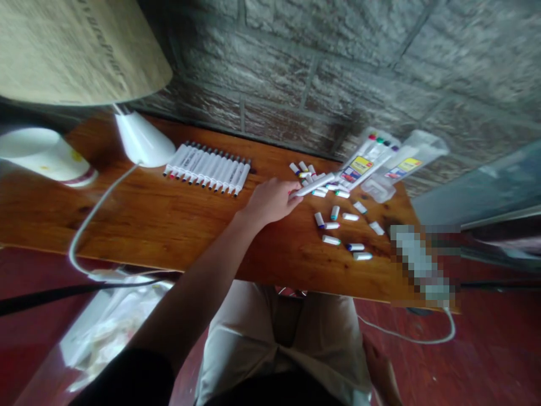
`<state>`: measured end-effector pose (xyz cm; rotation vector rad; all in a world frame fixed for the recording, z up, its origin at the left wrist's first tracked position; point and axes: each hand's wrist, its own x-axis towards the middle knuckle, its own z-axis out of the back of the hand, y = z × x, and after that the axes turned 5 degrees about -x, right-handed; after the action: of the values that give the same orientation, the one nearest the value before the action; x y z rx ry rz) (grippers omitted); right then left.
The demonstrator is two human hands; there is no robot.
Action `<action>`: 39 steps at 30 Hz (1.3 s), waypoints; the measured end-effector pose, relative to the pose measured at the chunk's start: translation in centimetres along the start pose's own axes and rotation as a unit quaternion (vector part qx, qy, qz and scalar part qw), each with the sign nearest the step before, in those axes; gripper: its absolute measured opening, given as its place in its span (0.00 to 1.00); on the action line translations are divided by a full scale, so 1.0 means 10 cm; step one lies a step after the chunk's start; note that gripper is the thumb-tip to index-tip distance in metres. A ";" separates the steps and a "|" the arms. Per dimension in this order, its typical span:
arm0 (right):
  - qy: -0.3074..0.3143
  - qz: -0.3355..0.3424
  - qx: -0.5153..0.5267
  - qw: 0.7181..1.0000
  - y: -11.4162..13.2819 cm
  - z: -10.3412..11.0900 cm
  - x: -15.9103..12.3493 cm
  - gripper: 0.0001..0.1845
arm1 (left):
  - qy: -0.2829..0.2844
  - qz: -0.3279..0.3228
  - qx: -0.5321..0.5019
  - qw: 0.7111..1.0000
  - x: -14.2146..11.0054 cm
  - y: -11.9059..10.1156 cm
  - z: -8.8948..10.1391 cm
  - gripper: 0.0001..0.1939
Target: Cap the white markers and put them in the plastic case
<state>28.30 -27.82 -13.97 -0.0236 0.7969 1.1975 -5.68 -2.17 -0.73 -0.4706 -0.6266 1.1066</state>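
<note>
My left hand [274, 200] reaches over the wooden desk, its fingers closed around one end of a white marker [316, 185]. The marker's other end points right, towards a clear plastic case [359, 163] that holds several markers with coloured ends. Beneath and beside the held marker lies a pile of short white caps with coloured ends [311, 169]. More loose caps [331, 240] are scattered to the right. Left of the hand, several white markers [207, 168] lie side by side in a slanted row. My right hand [378, 363] hangs low beside my right thigh; its fingers are not clear.
An empty clear case part [412, 160] stands at the back right. A white lamp base [143, 138] with its large shade [84, 51] and a paper cup [46, 155] occupy the left. Behind the desk [139, 214] rises a stone wall [274, 73]. A blurred-out device with a cable lies front right.
</note>
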 end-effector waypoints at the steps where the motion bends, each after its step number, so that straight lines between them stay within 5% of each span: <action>1: -0.041 -0.020 0.004 0.999 -0.02 -0.05 0.01 0.19 | -0.004 -0.010 -0.014 1.000 0.01 0.02 -0.03 0.12; 3: -0.138 -0.052 0.022 0.989 -0.02 -0.15 0.06 0.40 | -0.011 -0.037 -0.038 0.999 0.03 0.05 -0.08 0.12; 4: -0.161 -0.032 0.043 0.986 0.01 -0.17 0.10 0.41 | -0.016 -0.047 -0.048 0.998 0.04 0.06 -0.11 0.13; 7: -0.048 0.086 0.086 0.991 0.25 -0.08 0.11 0.38 | -0.031 -0.077 -0.081 0.993 0.08 0.07 -0.17 0.15; 11: 0.131 0.248 0.072 0.957 0.83 0.48 -0.04 0.28 | -0.048 -0.100 -0.105 0.988 0.08 0.06 -0.22 0.17; 14: 0.016 0.353 0.118 0.928 1.38 1.03 0.03 0.23 | -0.064 -0.102 -0.124 0.985 0.08 0.01 -0.26 0.17; 18: -0.149 0.422 0.273 0.851 2.06 1.57 0.57 0.21 | -0.087 -0.100 -0.132 0.982 0.17 -0.08 -0.28 0.18; 23: -0.170 0.427 0.387 0.800 2.69 1.80 1.25 0.34 | -0.077 -0.142 -0.110 0.981 0.42 -0.16 -0.26 0.17; 26: -0.158 0.487 0.374 0.773 2.81 1.75 1.45 0.28 | -0.097 -0.156 -0.097 0.978 0.47 -0.12 -0.30 0.16; 30: -0.199 0.546 0.258 0.772 2.68 1.60 1.58 0.21 | -0.118 -0.190 -0.066 0.972 0.44 0.01 -0.40 0.14; 39: -0.209 0.525 0.247 0.787 2.62 1.54 1.68 0.24 | -0.146 -0.234 -0.058 0.960 0.49 0.08 -0.53 0.12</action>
<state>16.94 2.79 -2.01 1.2324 0.6919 1.8835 -1.15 2.47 -3.99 -0.2388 -1.0085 0.6924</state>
